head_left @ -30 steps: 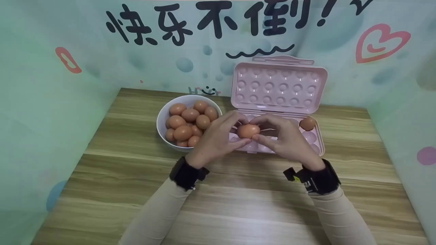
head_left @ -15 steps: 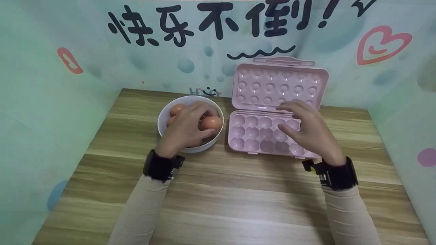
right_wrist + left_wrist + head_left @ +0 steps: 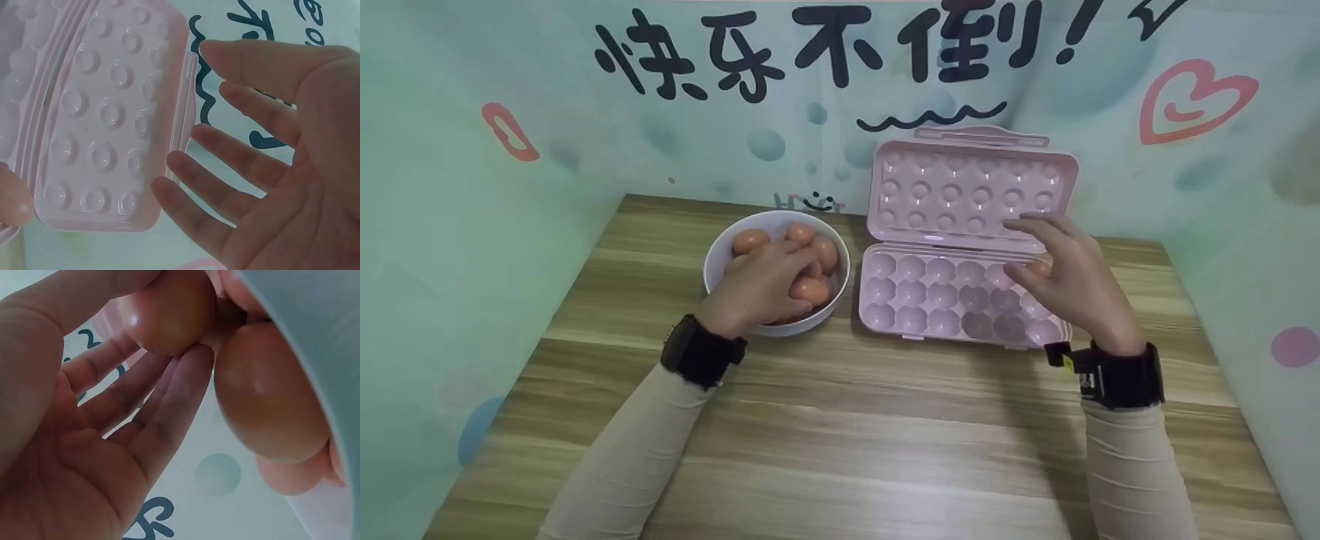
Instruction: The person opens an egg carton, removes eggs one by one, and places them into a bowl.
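My left hand (image 3: pixel 757 289) reaches into the white bowl (image 3: pixel 712 279) of brown eggs. Its thumb and fingers pinch an egg (image 3: pixel 174 312), which lies close beside other eggs (image 3: pixel 270 394) in the left wrist view. My right hand (image 3: pixel 1080 285) hovers over the right end of the pink egg carton (image 3: pixel 911 292), fingers spread and nothing in them. In the right wrist view the right hand (image 3: pixel 259 163) overlaps the carton's raised lid (image 3: pixel 101 112). One egg (image 3: pixel 1039 268) sits in the back right of the carton, partly hidden behind the right hand.
Bowl and carton stand side by side on a wood-grain table (image 3: pixel 840 435). Behind them hangs a pale green backdrop (image 3: pixel 720 142) with black writing, and the carton's lid leans upright before it.
Both hands held an egg over the carton a second ago. The left hand has since moved left with an egg into the bowl; the right hand let go and drew right.
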Available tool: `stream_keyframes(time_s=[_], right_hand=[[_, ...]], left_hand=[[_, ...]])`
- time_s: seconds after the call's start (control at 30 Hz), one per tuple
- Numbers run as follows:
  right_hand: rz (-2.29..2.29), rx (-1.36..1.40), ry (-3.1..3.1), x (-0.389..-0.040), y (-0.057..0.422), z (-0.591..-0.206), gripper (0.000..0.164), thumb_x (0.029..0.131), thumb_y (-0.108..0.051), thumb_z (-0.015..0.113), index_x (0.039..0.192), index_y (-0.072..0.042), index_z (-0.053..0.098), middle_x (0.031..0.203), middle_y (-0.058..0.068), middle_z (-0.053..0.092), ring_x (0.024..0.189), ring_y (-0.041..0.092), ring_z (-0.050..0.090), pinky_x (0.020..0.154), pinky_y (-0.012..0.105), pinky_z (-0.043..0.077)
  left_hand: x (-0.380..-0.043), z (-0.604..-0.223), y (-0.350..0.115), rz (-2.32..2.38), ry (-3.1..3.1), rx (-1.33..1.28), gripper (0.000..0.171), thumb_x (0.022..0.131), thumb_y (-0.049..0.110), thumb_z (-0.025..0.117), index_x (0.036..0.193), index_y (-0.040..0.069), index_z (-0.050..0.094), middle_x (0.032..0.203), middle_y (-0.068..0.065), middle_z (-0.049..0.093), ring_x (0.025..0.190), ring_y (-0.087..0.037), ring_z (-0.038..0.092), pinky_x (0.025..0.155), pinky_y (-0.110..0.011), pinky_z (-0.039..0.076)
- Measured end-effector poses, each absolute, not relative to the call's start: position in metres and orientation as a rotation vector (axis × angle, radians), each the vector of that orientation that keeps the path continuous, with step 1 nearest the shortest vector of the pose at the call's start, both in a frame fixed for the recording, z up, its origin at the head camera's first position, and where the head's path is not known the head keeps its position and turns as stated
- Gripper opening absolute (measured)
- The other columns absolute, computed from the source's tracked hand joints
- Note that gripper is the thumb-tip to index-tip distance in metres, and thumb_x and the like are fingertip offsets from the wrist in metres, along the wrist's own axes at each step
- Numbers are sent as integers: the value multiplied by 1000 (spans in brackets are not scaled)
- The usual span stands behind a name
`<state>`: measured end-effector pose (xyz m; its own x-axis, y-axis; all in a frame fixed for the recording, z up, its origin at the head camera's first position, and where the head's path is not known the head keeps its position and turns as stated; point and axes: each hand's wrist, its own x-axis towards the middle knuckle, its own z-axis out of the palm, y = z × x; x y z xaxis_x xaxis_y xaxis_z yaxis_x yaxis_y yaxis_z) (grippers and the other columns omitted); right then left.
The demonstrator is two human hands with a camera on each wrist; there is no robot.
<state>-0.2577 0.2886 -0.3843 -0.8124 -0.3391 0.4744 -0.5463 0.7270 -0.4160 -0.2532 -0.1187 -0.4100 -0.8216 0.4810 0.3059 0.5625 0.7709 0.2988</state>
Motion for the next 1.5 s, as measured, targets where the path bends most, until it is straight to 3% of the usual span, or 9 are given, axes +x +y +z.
stream_keyframes(time_s=[0.2, 0.4, 0.67, 1.03, 1.13, 1.33, 1.5], right_hand=[[790, 681, -2554, -262, 295, -386, 53, 86, 1, 83, 137, -9, 70, 138, 14, 65, 133, 38, 57, 112, 59, 43], [799, 616, -2579, -263, 303, -387, 52, 87, 0, 80, 136, -9, 70, 139, 15, 64, 138, 40, 53, 115, 61, 40], [797, 569, -2637, -267, 308, -390, 50, 88, 0, 77, 137, -6, 68, 142, 16, 62, 139, 41, 51, 116, 62, 38], [633, 695, -2721, -288, 331, -400, 47, 83, 5, 82, 127, 5, 68, 132, 25, 62, 125, 45, 56, 108, 62, 44], [578, 742, -2738, -296, 338, -404, 45, 82, 7, 82, 125, 7, 68, 128, 28, 63, 120, 47, 57, 104, 63, 46], [489, 757, -2856, -310, 343, -413, 41, 85, -3, 85, 123, 6, 70, 124, 30, 62, 115, 49, 59, 98, 64, 50], [453, 789, -2852, -319, 344, -424, 35, 79, 2, 86, 111, 5, 72, 118, 28, 62, 106, 49, 62, 94, 63, 52]], left_hand=[[-256, -416, -115, -505, -2682, -919, 12, 93, 15, 76, 92, 5, 70, 91, -10, 65, 85, -32, 55, 83, -45, 49], [-256, -419, -112, -441, -2712, -911, 18, 92, 12, 75, 107, 3, 72, 102, -13, 66, 92, -36, 53, 93, -48, 47], [-253, -416, -114, -497, -2661, -968, 14, 89, 9, 77, 99, 0, 74, 100, -15, 68, 96, -36, 55, 96, -49, 47], [-243, -405, -95, -530, -2572, -1003, 30, 94, 18, 78, 123, 10, 75, 122, -8, 70, 120, -28, 61, 110, -46, 45], [-240, -405, -83, -560, -2572, -1012, 37, 97, 22, 77, 131, 12, 71, 127, -8, 69, 123, -27, 60, 109, -41, 47], [-235, -413, -57, -610, -2576, -1009, 41, 98, 27, 76, 137, 16, 67, 129, -5, 66, 121, -24, 60, 104, -41, 49], [-233, -425, -34, -692, -2551, -1085, 37, 97, 25, 76, 133, 19, 68, 126, -3, 64, 116, -20, 62, 101, -35, 53]])
